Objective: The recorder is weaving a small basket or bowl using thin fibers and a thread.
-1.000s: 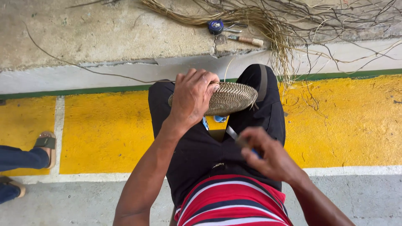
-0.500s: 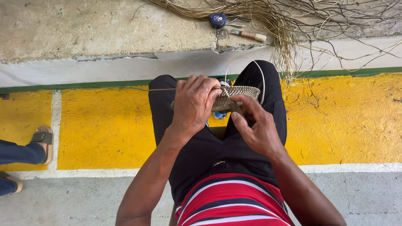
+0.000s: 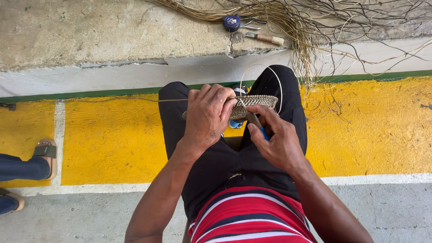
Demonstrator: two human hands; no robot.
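Woven disc (image 3: 252, 104), over the knees: clamped by left hand (image 3: 208, 118), fingers closed over its rim. Right hand (image 3: 275, 139): fingers pinched on blue-handled tool (image 3: 260, 128). Risk judged: slipped tool point may prick fingers or split the loose strand (image 3: 265, 67).

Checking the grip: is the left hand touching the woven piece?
Touching. The head view shows the left hand with its fingers wrapped over the woven piece.

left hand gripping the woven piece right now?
Yes: the left hand wraps over the edge of the flat woven piece, held above the knees, while the right hand works at its underside.
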